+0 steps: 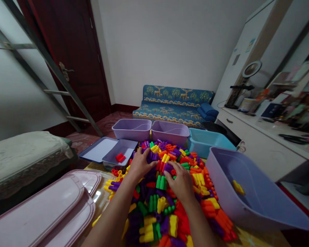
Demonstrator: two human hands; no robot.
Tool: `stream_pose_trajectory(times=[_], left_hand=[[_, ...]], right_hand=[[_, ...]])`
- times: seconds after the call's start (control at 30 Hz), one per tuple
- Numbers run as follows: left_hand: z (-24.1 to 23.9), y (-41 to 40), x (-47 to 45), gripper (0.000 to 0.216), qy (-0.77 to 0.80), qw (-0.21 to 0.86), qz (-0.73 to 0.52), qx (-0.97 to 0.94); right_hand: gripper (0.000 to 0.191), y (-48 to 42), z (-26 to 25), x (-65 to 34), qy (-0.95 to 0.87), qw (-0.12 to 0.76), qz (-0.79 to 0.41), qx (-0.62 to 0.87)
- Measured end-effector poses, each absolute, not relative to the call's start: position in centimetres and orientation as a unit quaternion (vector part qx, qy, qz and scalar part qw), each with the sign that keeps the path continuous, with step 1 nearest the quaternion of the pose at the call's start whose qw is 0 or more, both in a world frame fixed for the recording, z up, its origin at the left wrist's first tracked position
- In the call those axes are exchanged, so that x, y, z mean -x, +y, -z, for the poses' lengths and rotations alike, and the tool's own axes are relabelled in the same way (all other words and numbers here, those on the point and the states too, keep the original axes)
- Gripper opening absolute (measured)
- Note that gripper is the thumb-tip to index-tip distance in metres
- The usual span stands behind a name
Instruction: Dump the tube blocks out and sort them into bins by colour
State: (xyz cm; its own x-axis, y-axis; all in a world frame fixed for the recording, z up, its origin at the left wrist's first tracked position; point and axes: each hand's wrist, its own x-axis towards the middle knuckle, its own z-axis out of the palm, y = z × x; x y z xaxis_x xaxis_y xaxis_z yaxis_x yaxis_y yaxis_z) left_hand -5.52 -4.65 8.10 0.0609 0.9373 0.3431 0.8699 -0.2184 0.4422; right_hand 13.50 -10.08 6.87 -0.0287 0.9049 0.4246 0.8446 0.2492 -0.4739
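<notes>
A heap of bright plastic building pieces (146, 219), shaped like joined tubes in red, yellow, green, purple and orange, spreads over the table below me. My left hand (141, 165) reaches over its far part, thumb and fingers apart above purple pieces. Its thumb tip is beside a red piece (160, 166). Opposite it, my right hand (181, 181) is curved with thumb and fingers apart. A purple piece (168, 167) lies between those fingertips; whether they touch it I cannot tell. Just left of the right thumb is a green piece (161, 183).
Beyond the heap are two lilac bins (131, 129) and a blue bin (208, 139). At right, a large lilac bin (236, 212) holds a yellow piece (238, 187). A clear box (127, 145) at left holds red pieces (120, 157). Pink lids (41, 209) lie front left.
</notes>
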Motion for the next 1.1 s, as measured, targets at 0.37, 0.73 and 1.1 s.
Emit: stream_pose_trajectory(times=[0.37,0.73,1.1], left_hand=[[-7.3,-7.5,4.3,0.061,0.442,0.151,-0.392,-0.793],[-5.6,-7.1,3.7,0.036,0.472,0.366,-0.505,-0.623],[-6.5,-7.8,3.2,0.04,0.519,0.303,-0.484,-0.636]], right_hand=[[0.052,-10.1,-6.8,-13.1,-0.738,0.331,-0.089,0.581],[0.026,-10.8,-8.3,-12.6,-0.72,0.412,-0.085,0.552],[0.01,-11.7,-9.7,-12.6,-0.756,0.331,-0.105,0.554]])
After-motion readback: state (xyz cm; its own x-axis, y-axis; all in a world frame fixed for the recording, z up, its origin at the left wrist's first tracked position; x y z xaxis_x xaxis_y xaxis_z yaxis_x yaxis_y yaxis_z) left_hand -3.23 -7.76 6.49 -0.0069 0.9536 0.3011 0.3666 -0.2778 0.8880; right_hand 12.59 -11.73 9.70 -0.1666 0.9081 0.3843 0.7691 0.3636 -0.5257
